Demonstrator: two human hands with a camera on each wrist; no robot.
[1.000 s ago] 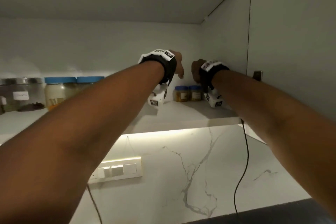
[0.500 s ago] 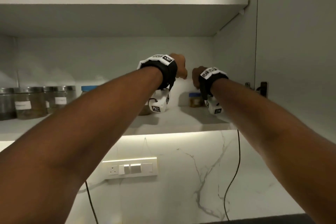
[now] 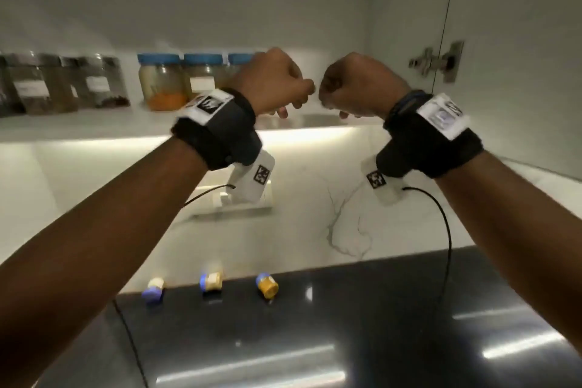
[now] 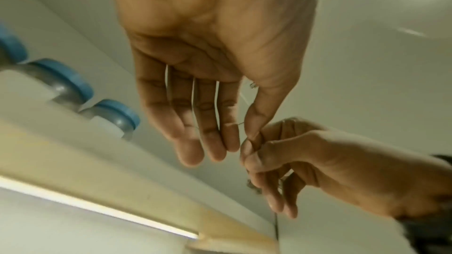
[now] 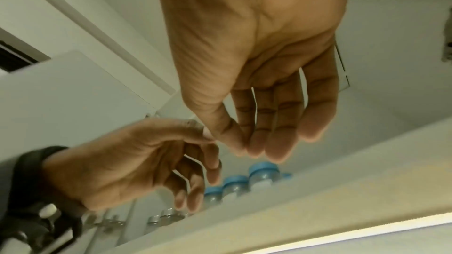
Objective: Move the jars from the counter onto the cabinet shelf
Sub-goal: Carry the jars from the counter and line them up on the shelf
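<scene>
Both hands are raised in front of the cabinet shelf (image 3: 94, 127), which runs across the middle of the head view. The left hand (image 3: 274, 82) is seen left of centre, the right hand (image 3: 359, 85) just right of it; the two are nearly touching at the thumbs. In the wrist views the fingers (image 4: 195, 123) of the left hand are shown extended and relaxed, with nothing held. The right-hand fingers (image 5: 281, 123) are likewise loosely extended, and no object is enclosed by them.

Three small jars remain on the dark counter (image 3: 346, 324) in the lower part of the head view, close to the marble backsplash (image 3: 315, 214). A blue-lidded pale jar (image 3: 153, 290) is located at lower left, a second pale jar (image 3: 211, 282) just right of it, and a yellow-filled jar (image 3: 267, 285) further right. They appear tilted by the wide lens and blurred; their exact pose cannot be told.

On the shelf, at centre left of the frame, three large blue-lidded jars (image 3: 162, 82) are lined up side by side, the leftmost holding orange contents. Further left, a row of dark glass jars (image 3: 63, 85) with white labels is placed.

A hinge (image 3: 436, 61) is mounted at upper right. A black wristband (image 3: 217, 129) with a white marker tag is worn on each wrist, and a black cable (image 3: 447, 230) hangs from the right one.
</scene>
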